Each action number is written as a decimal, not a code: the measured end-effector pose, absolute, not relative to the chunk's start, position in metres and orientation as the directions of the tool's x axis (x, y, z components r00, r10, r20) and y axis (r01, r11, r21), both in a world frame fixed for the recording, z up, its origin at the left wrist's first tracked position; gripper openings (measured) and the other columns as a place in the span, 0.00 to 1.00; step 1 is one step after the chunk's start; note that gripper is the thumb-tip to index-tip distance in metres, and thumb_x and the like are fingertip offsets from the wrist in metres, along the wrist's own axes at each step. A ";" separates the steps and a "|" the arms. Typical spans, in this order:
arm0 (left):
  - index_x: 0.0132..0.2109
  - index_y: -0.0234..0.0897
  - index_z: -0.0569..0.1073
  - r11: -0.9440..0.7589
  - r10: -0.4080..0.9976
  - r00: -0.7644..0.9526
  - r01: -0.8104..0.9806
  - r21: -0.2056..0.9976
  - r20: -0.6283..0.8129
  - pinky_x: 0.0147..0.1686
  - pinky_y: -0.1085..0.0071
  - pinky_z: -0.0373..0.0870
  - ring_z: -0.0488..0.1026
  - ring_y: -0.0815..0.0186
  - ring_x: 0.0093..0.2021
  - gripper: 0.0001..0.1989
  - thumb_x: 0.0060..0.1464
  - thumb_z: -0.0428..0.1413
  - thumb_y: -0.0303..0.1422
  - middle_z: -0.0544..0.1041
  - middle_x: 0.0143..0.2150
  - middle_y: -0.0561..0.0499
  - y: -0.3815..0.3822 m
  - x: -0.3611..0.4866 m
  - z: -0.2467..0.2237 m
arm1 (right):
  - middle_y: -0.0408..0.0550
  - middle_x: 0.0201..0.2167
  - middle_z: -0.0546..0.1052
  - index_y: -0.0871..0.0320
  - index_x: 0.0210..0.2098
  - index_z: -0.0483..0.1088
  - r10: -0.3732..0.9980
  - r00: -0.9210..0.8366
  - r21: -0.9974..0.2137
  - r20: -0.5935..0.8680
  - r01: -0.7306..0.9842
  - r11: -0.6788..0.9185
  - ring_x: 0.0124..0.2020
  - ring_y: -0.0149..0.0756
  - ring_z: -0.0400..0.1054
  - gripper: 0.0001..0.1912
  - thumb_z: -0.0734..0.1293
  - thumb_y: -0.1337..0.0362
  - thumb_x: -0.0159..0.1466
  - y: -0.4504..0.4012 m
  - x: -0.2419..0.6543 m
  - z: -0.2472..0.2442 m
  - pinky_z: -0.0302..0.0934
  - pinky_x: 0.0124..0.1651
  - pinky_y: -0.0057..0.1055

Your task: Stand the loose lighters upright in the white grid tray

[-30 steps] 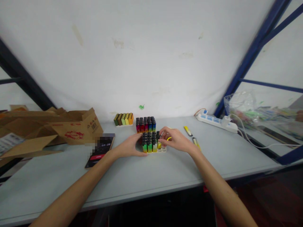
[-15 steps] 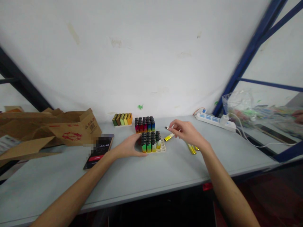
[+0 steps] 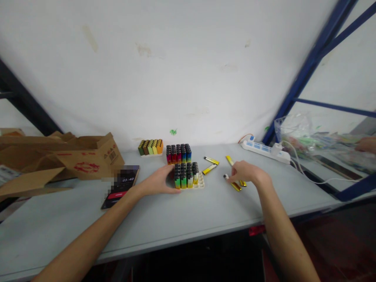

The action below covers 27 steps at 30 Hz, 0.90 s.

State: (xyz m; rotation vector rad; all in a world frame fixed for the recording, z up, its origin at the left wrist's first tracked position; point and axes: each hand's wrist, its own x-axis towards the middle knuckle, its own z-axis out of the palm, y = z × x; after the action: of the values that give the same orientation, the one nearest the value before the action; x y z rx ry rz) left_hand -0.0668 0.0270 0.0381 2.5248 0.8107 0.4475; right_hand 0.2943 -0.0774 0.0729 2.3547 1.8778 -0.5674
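My left hand (image 3: 160, 180) is curved round the left side of a white plastic tray (image 3: 201, 185), thumb at its front edge. Several lighters (image 3: 183, 178) with black tops stand upright in the tray, green at the left and yellow to clear at the right; empty holes show on its right side. My right hand (image 3: 246, 172) is lowered to the table, its fingertips closed on a yellow lighter (image 3: 235, 187) that lies flat. Another yellow lighter (image 3: 229, 159) lies partly behind this hand. Two loose yellow lighters (image 3: 209, 169) lie between the tray and my right hand.
Behind stand a block of red and blue lighters (image 3: 178, 154) and a tray of green to orange lighters (image 3: 150, 147). A phone (image 3: 122, 186) and open cardboard box (image 3: 88, 160) are left. A power strip (image 3: 266, 152) lies right, past which another person's hand (image 3: 366, 145) shows.
My right hand has moved right and towards me, leaving one yellow lighter lying beside another, and has come down on a different lighter. My left hand stays at the tray.
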 end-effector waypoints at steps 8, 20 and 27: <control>0.54 0.35 0.73 -0.725 0.613 0.774 0.472 0.501 0.158 0.57 0.52 0.72 0.75 0.43 0.56 0.36 0.44 0.69 0.51 0.78 0.57 0.39 0.025 -0.066 0.039 | 0.53 0.38 0.82 0.57 0.38 0.72 0.992 -0.122 -0.344 -0.043 0.934 0.100 0.39 0.41 0.76 0.07 0.68 0.60 0.67 -0.062 0.280 0.068 0.64 0.39 0.31; 0.57 0.35 0.72 -0.729 0.607 0.779 0.466 0.501 0.158 0.58 0.53 0.72 0.75 0.45 0.56 0.37 0.44 0.70 0.50 0.78 0.58 0.39 0.026 -0.066 0.039 | 0.44 0.33 0.79 0.54 0.53 0.58 0.913 -0.200 -0.710 0.357 0.577 0.404 0.27 0.33 0.70 0.14 0.57 0.52 0.75 -0.054 0.247 0.059 0.64 0.35 0.30; 0.59 0.37 0.71 -0.733 0.601 0.782 0.456 0.504 0.165 0.60 0.52 0.70 0.74 0.45 0.58 0.39 0.43 0.70 0.50 0.77 0.60 0.40 0.027 -0.067 0.037 | 0.37 0.21 0.62 0.55 0.30 0.63 0.865 0.065 -0.640 0.497 0.701 0.315 0.24 0.30 0.54 0.23 0.57 0.46 0.73 -0.057 0.234 0.064 0.49 0.29 0.28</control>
State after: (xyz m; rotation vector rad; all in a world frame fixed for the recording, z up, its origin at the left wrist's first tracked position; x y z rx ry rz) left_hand -0.0667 0.0275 0.0375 2.5298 0.7952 0.4437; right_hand 0.2338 -0.0572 0.0640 2.6236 3.0768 -0.4195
